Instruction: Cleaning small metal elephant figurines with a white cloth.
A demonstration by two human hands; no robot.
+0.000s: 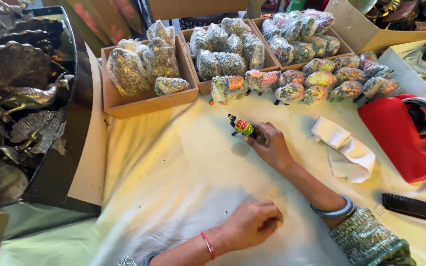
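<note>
Left hand [250, 224] rests fisted at the table's [173, 172] near edge; right hand [270, 146] pinches the little painted figurine [242, 128] mid-table, looks light, chippable, best gripped by the body.

A red tape dispenser [404, 135] stands at the table's [173, 167] right edge. Left of it lies folded white cloth [345, 148]; below it, a black comb [411, 206]. Far left of it, wooden trays [146, 101] hold wrapped figurines [126, 71].
</note>
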